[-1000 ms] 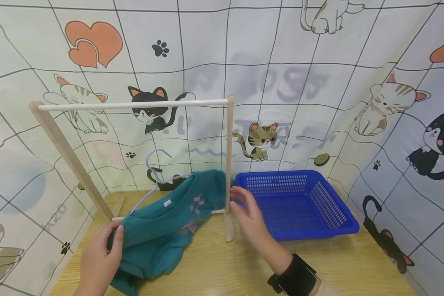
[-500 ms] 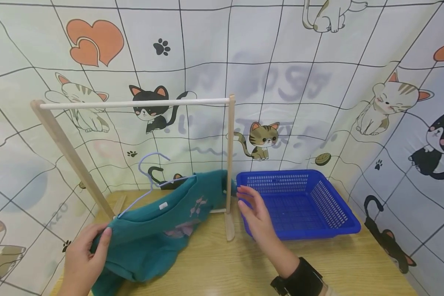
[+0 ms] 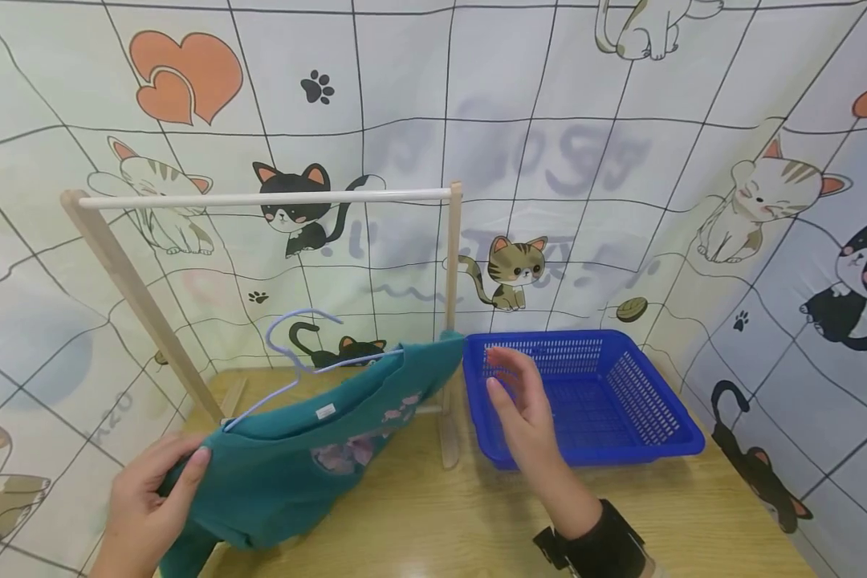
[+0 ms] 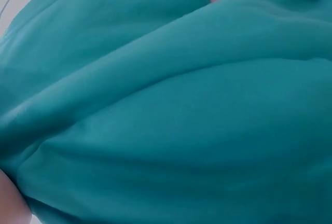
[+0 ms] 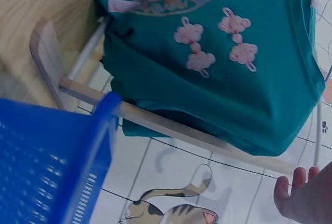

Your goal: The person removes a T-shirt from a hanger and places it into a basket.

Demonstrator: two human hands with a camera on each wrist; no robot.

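Note:
A teal shirt (image 3: 311, 449) with pink flower prints hangs on a pale wire hanger (image 3: 289, 353) under the wooden rack (image 3: 448, 321). My left hand (image 3: 148, 506) grips the shirt's left shoulder at the lower left. The left wrist view is filled with teal cloth (image 4: 171, 110). My right hand (image 3: 516, 401) is open and lifted in front of the blue basket (image 3: 643, 417), apart from the shirt's right end. In the right wrist view the shirt (image 5: 218, 53) drapes against the rack's post (image 5: 171, 128), with my fingertips (image 5: 298, 182) at the lower right.
The rack's white top rail (image 3: 260, 198) spans between two wooden uprights on the wooden table (image 3: 441, 522). The blue basket sits to the right of the rack and holds nothing I can see. A cat-print cloth wall (image 3: 585, 160) surrounds the table.
My left hand has pulled the shirt and hanger leftward and a little up. My right hand has let go of the shirt's right end and moved right, in front of the basket.

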